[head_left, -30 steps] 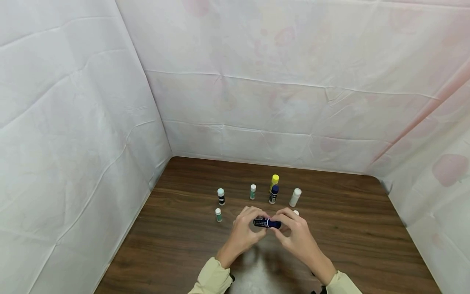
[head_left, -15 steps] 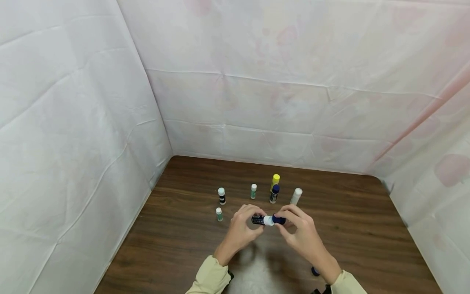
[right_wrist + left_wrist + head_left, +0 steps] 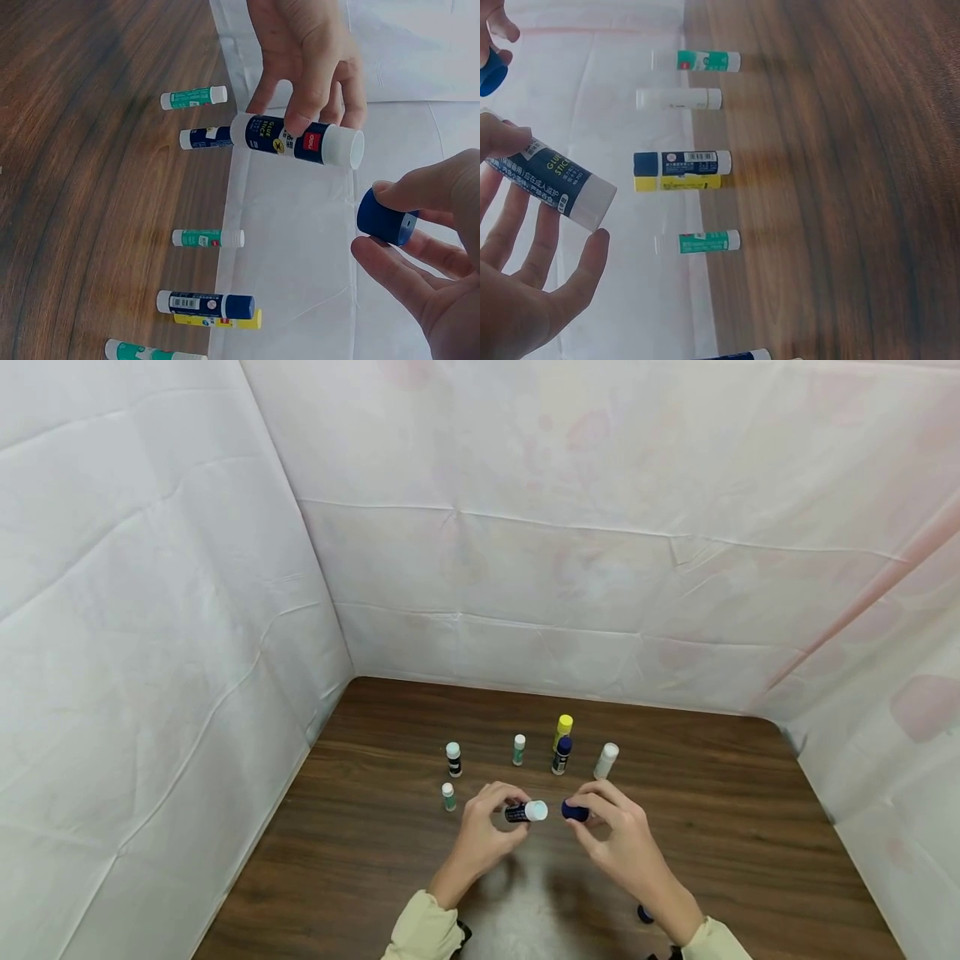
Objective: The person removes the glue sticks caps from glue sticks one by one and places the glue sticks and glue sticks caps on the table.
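Observation:
My left hand (image 3: 483,831) grips a navy glue stick (image 3: 281,142) between thumb and fingers. The stick is uncapped, and its white end (image 3: 536,811) points toward my right hand (image 3: 618,835). Between the right thumb and fingertips is a blue cap (image 3: 384,217), pinched a short gap away from the stick. Both hands are raised above the wooden table. In the left wrist view, the stick's label (image 3: 540,172) and white base face the camera, with the cap (image 3: 491,73) at the far left edge.
Upright glue sticks stand beyond the hands: two green ones (image 3: 448,798) (image 3: 518,752), a dark white-topped one (image 3: 453,762), a yellow one (image 3: 565,723) behind a navy one (image 3: 561,758), and a white one (image 3: 606,762). A dark blue cap-like piece (image 3: 645,913) lies by my right wrist. White cloth walls (image 3: 480,568) surround the table.
The cap has come off the navy glue stick. My right hand has moved right with it, my left hand slightly left, and the stick's white end has turned toward the head camera.

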